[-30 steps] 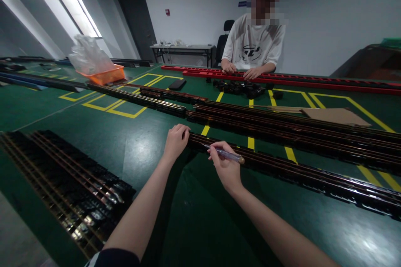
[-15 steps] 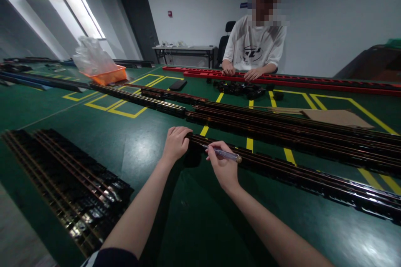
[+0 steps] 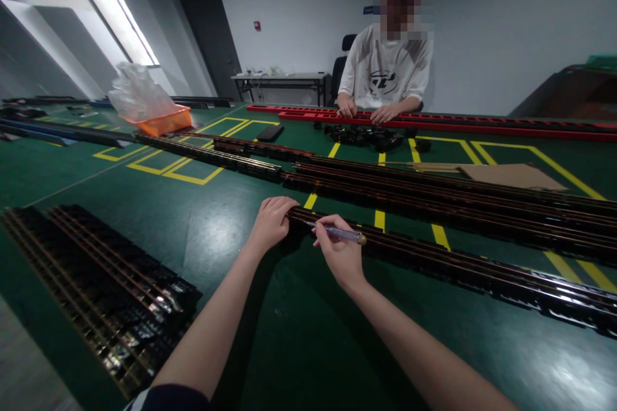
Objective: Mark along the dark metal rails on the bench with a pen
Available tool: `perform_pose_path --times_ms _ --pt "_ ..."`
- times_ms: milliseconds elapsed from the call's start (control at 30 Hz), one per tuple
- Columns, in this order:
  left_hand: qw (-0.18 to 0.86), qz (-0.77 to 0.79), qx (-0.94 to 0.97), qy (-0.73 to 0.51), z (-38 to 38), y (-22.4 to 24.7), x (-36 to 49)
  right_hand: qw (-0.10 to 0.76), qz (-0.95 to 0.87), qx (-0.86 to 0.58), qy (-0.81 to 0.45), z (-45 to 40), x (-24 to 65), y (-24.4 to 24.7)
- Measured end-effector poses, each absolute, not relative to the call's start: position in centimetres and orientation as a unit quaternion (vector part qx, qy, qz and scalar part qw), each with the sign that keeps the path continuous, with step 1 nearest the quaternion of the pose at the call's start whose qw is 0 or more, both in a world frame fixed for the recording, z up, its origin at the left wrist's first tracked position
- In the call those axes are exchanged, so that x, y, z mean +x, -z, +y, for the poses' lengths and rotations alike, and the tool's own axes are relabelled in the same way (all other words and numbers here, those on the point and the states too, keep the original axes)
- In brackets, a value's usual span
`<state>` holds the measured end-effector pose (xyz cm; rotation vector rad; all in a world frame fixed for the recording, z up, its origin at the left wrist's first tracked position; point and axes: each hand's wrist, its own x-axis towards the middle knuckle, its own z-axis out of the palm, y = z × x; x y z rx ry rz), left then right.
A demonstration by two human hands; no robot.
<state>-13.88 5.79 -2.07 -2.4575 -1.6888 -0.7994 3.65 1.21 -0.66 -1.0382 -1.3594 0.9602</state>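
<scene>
While the long dark strip point(image 3: 434, 257) lies on the green desk point(image 3: 216, 231), the left hand point(image 3: 272, 225) bends over its left end, but I cannot tell how tight that grip is. The right hand point(image 3: 340, 253) has a narrow grip on a pen-like tool point(image 3: 342, 233), tip toward the strip. More dark strips point(image 3: 385, 186) lie behind, and an orange bin point(image 3: 166, 123) sits farther left.
</scene>
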Motion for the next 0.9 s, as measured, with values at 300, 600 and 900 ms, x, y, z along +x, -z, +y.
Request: perform_pose_path --times_ms 300,600,900 --pt "0.065 -0.561 -0.785 0.253 5.6 2.1 -13.3 0.546 -0.598 -0.439 -0.390 1.4 4.0 0.6" --pt "0.053 -0.529 -0.806 0.258 5.7 1.9 -13.1 0.543 -0.604 -0.452 -0.369 1.2 4.8 0.2" --pt "0.021 -0.499 -0.824 0.269 5.6 2.0 -13.3 0.528 -0.621 -0.452 -0.361 0.9 5.6 0.2"
